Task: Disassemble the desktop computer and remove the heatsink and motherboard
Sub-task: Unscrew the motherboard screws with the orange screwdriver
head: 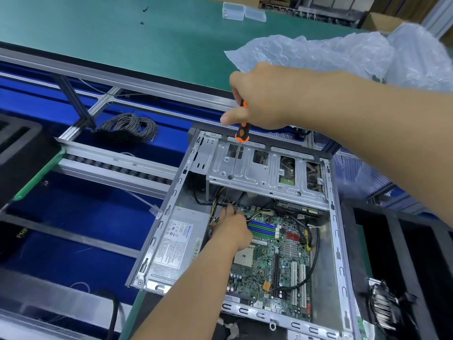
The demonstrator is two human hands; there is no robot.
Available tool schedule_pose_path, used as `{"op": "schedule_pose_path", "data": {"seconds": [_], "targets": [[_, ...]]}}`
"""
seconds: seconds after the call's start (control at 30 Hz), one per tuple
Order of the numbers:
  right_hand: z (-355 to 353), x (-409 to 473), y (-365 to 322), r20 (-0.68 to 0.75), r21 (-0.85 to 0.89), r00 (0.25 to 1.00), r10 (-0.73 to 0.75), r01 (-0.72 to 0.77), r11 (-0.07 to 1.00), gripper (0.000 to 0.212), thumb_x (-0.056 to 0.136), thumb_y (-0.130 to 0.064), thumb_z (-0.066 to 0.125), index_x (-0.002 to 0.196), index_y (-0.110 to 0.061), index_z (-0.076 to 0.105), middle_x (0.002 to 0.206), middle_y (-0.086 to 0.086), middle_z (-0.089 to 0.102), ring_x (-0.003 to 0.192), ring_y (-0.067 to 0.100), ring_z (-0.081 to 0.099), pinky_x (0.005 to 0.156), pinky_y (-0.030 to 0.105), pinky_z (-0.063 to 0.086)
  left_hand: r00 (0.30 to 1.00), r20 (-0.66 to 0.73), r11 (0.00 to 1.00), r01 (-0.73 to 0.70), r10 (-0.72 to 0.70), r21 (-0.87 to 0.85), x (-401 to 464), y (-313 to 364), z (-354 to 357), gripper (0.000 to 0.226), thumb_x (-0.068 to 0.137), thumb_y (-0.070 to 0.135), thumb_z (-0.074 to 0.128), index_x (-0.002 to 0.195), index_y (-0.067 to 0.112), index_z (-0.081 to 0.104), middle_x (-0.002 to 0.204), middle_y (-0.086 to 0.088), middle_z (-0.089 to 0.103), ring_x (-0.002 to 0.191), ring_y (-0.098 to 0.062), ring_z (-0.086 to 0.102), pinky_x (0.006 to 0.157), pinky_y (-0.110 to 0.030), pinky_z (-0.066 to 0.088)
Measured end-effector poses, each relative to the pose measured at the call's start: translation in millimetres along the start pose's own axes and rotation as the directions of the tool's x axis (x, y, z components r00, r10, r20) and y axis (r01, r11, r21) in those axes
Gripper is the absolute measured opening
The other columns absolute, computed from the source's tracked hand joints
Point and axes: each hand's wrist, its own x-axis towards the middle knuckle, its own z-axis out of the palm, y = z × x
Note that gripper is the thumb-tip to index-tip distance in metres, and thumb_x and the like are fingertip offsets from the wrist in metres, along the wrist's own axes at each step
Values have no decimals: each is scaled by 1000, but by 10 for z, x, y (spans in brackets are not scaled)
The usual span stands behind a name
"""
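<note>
Left hand (232, 228), nearest the camera, reaches into the open case (335, 241) with its forearm over the board's near-left part; its fingertips sit among the cables (217, 195) at the board's far-left corner, just under the drive cage (264, 168). Whether those fingers hold a cable cannot be told, as they are hidden under the cage edge. Board (277, 256) lies flat in the case floor, still seated, with the bare CPU socket (244, 256) just right of the left wrist, the blue and green memory slots (262, 228) beyond it, and white expansion slots (297, 278) toward the case's near-right side. Power supply (176, 241) fills the case's left side, touching the left wall. Right hand (259, 99) is above the case's far edge, clenched around the orange-and-black handle of a screwdriver (241, 128); the shaft runs nearly vertical down to the cage top, its tip at a screw point on the cage's left part. Heatsink (383, 303) appears to lie outside the case, to the right of its near-right corner, blurred. Bubble wrap (343, 52) lies on the green mat (122, 33) beyond the case's far-right side. Coiled grey wire (130, 127) lies to the left of the case's far-left corner.
</note>
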Motion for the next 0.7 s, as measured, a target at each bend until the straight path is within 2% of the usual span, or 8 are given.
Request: {"op": "schedule_pose_path", "data": {"seconds": [0.1, 0.17, 0.27, 0.4, 0.5, 0.57, 0.63, 0.7], "targets": [[17, 6, 3, -7, 40, 999, -33, 34, 999, 33, 87, -44, 61, 99, -18, 45, 75, 0, 36, 81, 33, 56, 60, 34, 41, 1000, -1, 1000, -3, 3, -7, -3, 4, -1, 73, 93, 18, 49, 155, 11, 11, 163, -6, -7, 149, -27, -6, 115, -56, 20], [28, -8, 21, 0, 76, 999, -34, 34, 997, 29, 85, -37, 62, 98, -19, 44, 76, -1, 39, 80, 32, 56, 58, 33, 40, 1000, -2, 1000, -2, 2, -8, -2, 4, 0, 72, 93, 18, 49, 155, 11, 12, 163, -6, -7, 149, -26, -5, 115, -56, 20], [33, -36, 39, 1, 99, 1000, -22, 22, 995, 29, 83, -36, 62, 98, -18, 47, 76, -1, 42, 78, 29, 54, 56, 32, 39, 1000, 0, 1000, -1, 1, -4, -3, 6, 2, 73, 93, 18, 49, 155, 11, 11, 163, -6, -6, 149, -26, -5, 115, -55, 22], [-4, -55, 75, 1, 107, 1000, 9, -9, 994, 30, 82, -37, 63, 97, -15, 50, 77, 3, 48, 65, 16, 43, 52, 30, 37, 1000, -5, 1000, -3, 3, -8, -6, 15, -5, 72, 94, 18, 50, 155, 11, 12, 163, -5, -6, 149, -26, -4, 115, -55, 22], [-56, -63, 101, 1, 99, 1000, 22, -22, 995, 31, 81, -39, 63, 96, -14, 52, 77, 6, 51, 77, 25, 48, 57, 33, 41, 999, -29, 999, -13, 11, -39, -16, 19, -10, 69, 95, 19, 49, 154, 9, 15, 163, -6, -2, 149, -26, -1, 115, -53, 22], [-89, -62, 120, -8, 91, 1000, 16, -15, 996, 32, 81, -38, 63, 96, -11, 54, 82, 10, 59, 85, 30, 53, 60, 34, 42, 996, -83, 994, -22, 13, -107, -25, 22, -8, 64, 95, 18, 49, 152, 7, 19, 161, -8, 8, 147, -27, 8, 115, -49, 25], [-126, -62, 148, -21, 64, 1000, 1, 0, 998, 32, 82, -39, 62, 96, -11, 56, 86, 10, 63, 91, 31, 53, 56, 32, 37, 989, -149, 960, -24, -19, -280, -34, 32, -2, 54, 94, 14, 51, 142, 6, 28, 151, -13, 26, 133, -28, 30, 108, -42, 34], [-186, -70, 195, -34, 67, 999, 17, -14, 998, 32, 81, -42, 62, 93, -14, 57, 86, 7, 61, 92, 29, 49, 57, 32, 36, 975, -207, 872, -29, -84, -488, -45, 51, 9, 36, 92, 6, 53, 121, 10, 32, 129, -15, 41, 103, -23, 44, 87, -36, 42]]}}
